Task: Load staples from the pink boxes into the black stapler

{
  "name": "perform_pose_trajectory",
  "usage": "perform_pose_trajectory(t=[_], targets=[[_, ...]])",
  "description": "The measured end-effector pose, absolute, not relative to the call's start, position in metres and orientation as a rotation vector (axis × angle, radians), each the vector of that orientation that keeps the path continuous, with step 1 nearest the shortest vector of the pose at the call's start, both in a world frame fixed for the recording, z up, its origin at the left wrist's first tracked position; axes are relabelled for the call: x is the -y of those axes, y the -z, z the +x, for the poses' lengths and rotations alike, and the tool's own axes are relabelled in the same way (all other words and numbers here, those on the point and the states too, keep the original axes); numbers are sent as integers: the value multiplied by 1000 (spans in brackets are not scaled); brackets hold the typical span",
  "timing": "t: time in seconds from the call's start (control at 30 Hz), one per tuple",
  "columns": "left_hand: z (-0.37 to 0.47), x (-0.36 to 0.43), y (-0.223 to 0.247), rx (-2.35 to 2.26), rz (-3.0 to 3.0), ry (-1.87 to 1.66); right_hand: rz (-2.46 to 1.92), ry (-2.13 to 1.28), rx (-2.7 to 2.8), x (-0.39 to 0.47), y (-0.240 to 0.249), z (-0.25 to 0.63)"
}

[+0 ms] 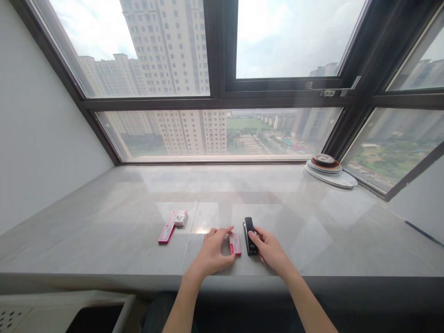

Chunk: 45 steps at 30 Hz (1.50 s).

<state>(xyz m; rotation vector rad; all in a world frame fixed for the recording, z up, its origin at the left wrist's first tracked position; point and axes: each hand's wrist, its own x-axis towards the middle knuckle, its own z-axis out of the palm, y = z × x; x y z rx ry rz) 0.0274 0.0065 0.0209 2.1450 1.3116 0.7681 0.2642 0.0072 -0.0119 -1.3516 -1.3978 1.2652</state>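
Note:
A small red-and-white box (235, 244) lies on the marble-look sill between both hands. My left hand (215, 252) curves around its left side, thumb at the near end and a fingertip at the far end. A black stapler (249, 237) lies just right of the box, pointing away from me. My right hand (268, 247) grips it from the right, thumb on top and fingers along its side, partly hidden. Farther left, a long red-and-white box (167, 232) lies at a slant. Against it sits a smaller whitish box (181, 218) with printing.
Stacked plates (326, 166) stand in the far right corner by the window frame. The sill's front edge (138, 276) runs across below my hands. A white perforated plastic container (52, 310) is at lower left. A dark thin strip (423, 232) lies at far right.

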Motion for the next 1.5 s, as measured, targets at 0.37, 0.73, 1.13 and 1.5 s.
perform_pose_trajectory(t=[0.37,0.73,1.13,1.5], targets=[[-35,-5,-22,-2316,1764,-1207,-1494,-1012,1344,-2,3,247],[-104,2,-4,-1906,2060,-543,-1473,-1010,1265,-1,2,242],[38,-12,-29,-1223,2162,-821,-1457,-977,1318,1,3,244],[-10,-39,-38,-1316,2253,-1008,-1472,-998,1310,4,-2,243]])
